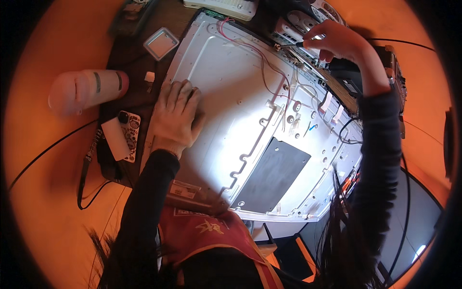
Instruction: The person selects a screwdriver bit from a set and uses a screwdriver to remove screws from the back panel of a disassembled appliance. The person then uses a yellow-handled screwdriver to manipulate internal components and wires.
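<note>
Your left hand (177,115) flat, fingers spread, steadying large white metal back panel (240,120); right hand (332,41), one o'clock, fingers clamped on slim black-handled screwdriver (291,45) at panel edge.

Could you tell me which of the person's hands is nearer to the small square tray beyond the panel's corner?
Left. The left hand lies flat on the metal panel just below the tray. The right hand is far across the panel, holding a thin tool at the opposite edge.

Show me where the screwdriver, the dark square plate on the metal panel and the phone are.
screwdriver (288,45), head view, on its thin shaft beside the right hand.
dark plate (272,176), head view, on the middle of its flat face.
phone (131,129), head view, on its patterned back, by the white block.
</note>
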